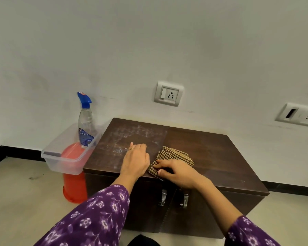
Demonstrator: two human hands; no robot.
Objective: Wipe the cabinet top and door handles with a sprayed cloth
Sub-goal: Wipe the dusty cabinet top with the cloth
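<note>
A low dark-brown cabinet stands against the wall, and its top [212, 157] shows whitish dusty smears on the left half. A checked brown-and-cream cloth [174, 156] lies bunched near the front edge. My right hand [178, 172] presses down on the cloth's near side, fingers curled into it. My left hand [136, 161] rests flat on the cabinet top just left of the cloth, fingers together, holding nothing. Two metal door handles [164, 197] hang on the front below my hands. A clear spray bottle [85, 121] with a blue trigger head stands to the left.
The spray bottle stands in a clear plastic tub [64, 162] that sits on an upturned red bucket [75, 187] beside the cabinet's left side. Wall sockets [168, 94] are mounted above and to the right. Beige floor surrounds the cabinet.
</note>
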